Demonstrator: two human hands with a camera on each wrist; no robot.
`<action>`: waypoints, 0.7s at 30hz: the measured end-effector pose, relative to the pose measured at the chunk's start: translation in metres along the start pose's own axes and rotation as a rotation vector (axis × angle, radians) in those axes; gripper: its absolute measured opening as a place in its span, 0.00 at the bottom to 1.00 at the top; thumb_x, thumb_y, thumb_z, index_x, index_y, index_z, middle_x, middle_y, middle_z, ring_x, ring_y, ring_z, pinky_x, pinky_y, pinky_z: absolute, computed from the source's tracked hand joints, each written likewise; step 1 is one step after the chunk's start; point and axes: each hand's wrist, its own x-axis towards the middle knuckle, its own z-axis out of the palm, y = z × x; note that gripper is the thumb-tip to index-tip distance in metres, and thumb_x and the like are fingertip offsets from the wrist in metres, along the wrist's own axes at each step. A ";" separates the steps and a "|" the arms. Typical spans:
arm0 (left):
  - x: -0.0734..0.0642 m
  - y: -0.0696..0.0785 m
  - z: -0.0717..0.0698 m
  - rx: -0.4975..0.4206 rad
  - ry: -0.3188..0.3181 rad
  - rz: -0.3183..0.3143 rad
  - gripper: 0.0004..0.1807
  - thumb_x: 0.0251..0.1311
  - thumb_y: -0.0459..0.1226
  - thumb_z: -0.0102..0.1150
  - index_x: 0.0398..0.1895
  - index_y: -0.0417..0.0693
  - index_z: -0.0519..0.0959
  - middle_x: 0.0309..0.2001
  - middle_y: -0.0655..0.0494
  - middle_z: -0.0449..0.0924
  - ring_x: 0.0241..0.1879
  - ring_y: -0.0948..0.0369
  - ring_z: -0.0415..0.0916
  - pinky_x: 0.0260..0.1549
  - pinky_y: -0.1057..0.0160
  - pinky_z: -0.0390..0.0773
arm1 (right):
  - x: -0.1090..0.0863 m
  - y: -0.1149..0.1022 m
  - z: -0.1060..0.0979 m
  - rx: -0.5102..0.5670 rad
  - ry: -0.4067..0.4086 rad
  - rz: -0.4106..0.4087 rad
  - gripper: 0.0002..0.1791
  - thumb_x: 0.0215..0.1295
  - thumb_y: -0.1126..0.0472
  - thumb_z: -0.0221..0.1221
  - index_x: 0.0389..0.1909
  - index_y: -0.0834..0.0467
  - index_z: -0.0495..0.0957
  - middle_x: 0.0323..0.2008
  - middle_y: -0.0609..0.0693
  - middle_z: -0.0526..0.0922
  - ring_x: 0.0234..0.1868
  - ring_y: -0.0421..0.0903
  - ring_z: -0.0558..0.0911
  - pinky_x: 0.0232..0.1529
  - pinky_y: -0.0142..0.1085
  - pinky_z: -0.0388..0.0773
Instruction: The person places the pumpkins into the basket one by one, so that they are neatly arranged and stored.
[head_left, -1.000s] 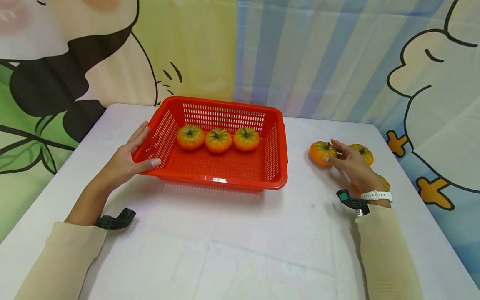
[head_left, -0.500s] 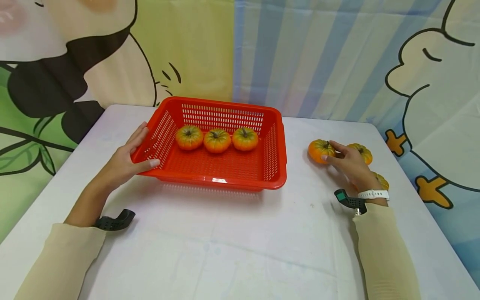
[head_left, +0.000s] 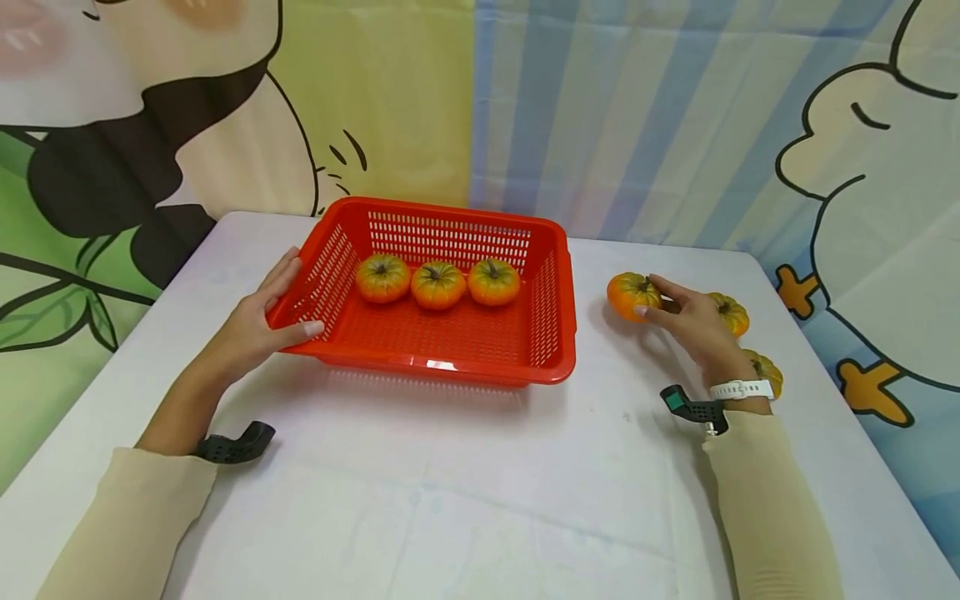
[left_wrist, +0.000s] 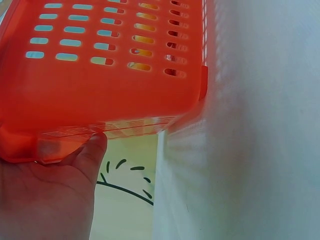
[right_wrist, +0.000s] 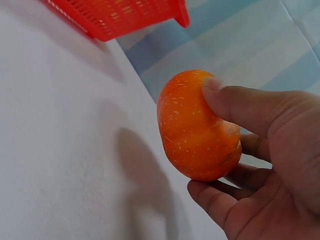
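A red plastic basket (head_left: pixel 450 367) with slotted walls stands on the table, and three small orange-green pumpkins (head_left: pixel 438 285) sit in a row inside it. My left hand (head_left: pixel 251 329) grips its left end, the thumb over the rim and the fingers along the outer side; the left wrist view shows the hand (left_wrist: pixel 45 195) right under the rim. To the right of the basket, my right hand (head_left: pixel 690 325) pinches another pumpkin (head_left: pixel 630 296) between thumb and fingers. In the right wrist view this pumpkin (right_wrist: pixel 192 130) is lifted, its shadow falling on the table.
Behind and below my right hand lie two more pumpkins, one at the back (head_left: pixel 731 315) and one nearer (head_left: pixel 767 373), partly hidden by the wrist. A white cloth covers the table (head_left: pixel 450 500). A printed curtain (head_left: pixel 585 117) hangs along the back edge.
My right hand has raised the pumpkin it pinches and shifted it slightly left, toward the basket. The left hand and the basket stay in place.
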 end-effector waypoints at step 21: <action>-0.002 0.000 -0.001 -0.003 0.002 -0.001 0.53 0.56 0.44 0.66 0.78 0.64 0.42 0.76 0.73 0.34 0.75 0.57 0.38 0.53 0.47 0.72 | 0.001 -0.024 0.016 -0.043 0.058 -0.161 0.46 0.58 0.41 0.66 0.75 0.48 0.57 0.72 0.50 0.61 0.68 0.54 0.66 0.60 0.46 0.70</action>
